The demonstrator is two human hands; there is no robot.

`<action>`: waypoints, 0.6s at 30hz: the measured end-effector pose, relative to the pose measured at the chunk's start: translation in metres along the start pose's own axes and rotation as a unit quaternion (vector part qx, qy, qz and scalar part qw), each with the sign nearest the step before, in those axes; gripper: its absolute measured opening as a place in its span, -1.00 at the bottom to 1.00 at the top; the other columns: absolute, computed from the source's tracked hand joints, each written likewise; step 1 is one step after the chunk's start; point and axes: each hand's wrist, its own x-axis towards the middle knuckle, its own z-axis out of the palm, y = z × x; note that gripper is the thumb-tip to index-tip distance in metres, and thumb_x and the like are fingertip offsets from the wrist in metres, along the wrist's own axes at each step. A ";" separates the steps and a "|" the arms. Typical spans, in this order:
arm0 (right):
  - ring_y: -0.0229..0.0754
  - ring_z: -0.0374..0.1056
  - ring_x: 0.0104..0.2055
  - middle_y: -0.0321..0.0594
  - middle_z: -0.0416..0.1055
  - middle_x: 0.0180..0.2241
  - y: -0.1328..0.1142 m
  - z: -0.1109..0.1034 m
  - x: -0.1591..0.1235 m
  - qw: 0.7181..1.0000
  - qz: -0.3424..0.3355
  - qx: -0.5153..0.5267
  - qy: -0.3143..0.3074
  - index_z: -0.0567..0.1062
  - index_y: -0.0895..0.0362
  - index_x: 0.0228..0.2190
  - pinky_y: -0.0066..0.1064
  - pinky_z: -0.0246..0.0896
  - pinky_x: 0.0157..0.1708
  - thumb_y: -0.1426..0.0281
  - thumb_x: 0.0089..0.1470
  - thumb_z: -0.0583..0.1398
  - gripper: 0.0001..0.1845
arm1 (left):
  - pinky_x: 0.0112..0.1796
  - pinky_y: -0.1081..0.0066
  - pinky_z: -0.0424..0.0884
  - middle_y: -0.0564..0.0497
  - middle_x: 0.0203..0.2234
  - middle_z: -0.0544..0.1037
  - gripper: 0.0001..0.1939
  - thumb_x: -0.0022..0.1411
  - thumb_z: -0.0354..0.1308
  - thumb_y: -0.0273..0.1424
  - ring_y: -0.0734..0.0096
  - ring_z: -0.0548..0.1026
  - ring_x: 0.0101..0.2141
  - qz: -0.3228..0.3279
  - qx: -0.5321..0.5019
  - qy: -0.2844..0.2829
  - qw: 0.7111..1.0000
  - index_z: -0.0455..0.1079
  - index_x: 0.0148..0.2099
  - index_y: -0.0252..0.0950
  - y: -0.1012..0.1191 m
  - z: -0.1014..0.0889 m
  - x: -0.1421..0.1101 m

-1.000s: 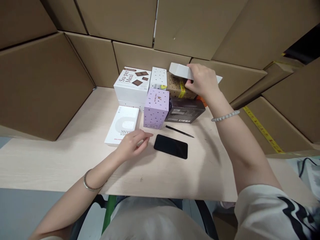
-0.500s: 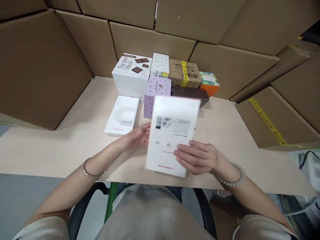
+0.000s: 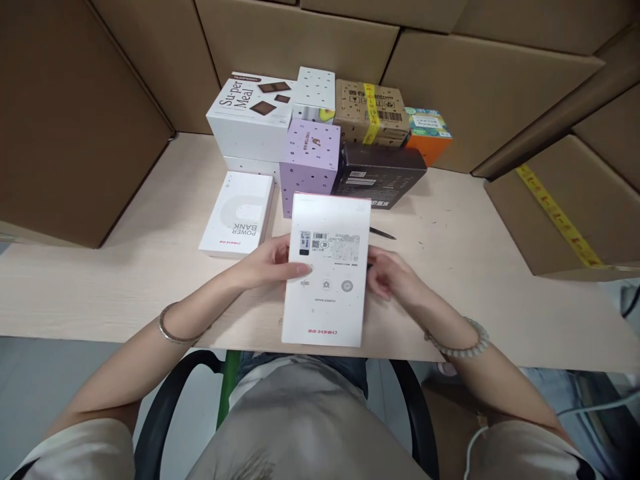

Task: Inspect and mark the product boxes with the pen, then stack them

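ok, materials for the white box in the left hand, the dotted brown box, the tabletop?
White box in the left hand: likely coated paperboard, smooth; crisp edges, clean print.
Dotted brown box: probably cardboard, matte; plain brown faces with dark print.
Tabletop: wood or wood-look laminate, can't tell which; pale, faint grain.

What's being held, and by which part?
A white box, held at its left edge by the left hand, thumb on the printed face. The right hand is by its right edge; whether it grips is unclear.
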 end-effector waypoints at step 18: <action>0.17 0.66 0.04 -0.17 0.72 -0.04 0.000 -0.016 -0.029 0.921 -0.249 -0.230 0.193 0.69 -0.19 -0.06 0.15 0.65 0.08 -0.14 0.25 0.31 -0.60 | -0.61 0.40 0.42 -0.31 -0.44 0.73 0.06 0.33 -0.22 0.48 0.12 0.70 -0.50 -0.132 -0.040 -0.055 0.989 0.65 -0.12 -0.43 -0.011 -0.012 -0.001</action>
